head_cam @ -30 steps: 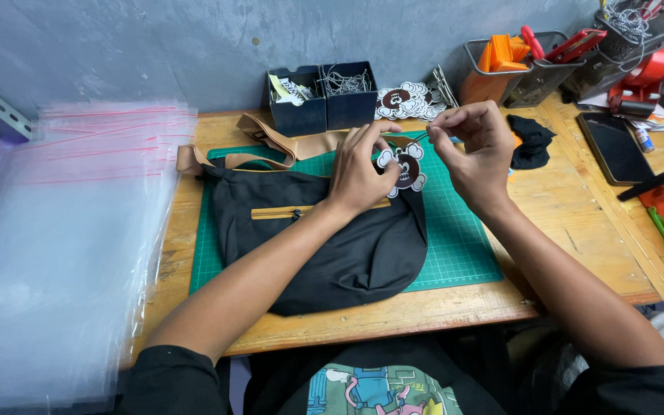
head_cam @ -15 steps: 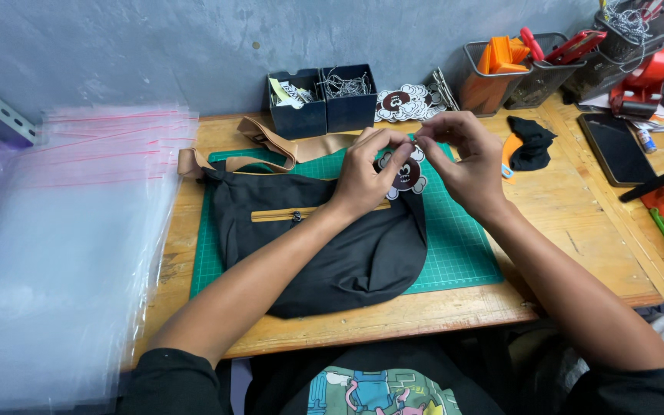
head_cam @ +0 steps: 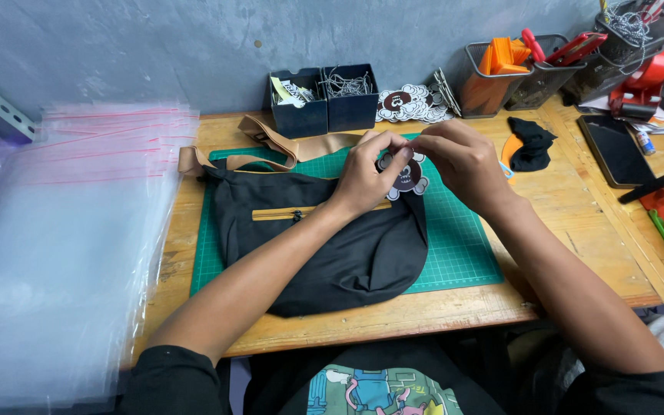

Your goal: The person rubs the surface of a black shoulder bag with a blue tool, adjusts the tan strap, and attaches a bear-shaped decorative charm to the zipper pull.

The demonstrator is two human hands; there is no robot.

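Partly hidden — round tag behind fingers

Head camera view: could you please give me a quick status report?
Left hand and right hand pinch round hang tag. Tag over black sling bag on green mat. Nothing obstructing.

A round, scallop-edged tag, dark brown and white, sits pinched between both hands. Behind them lies a pile of matching tags. Far left, a stack of clear plastic bags with red strips. Right, a dark tablet.
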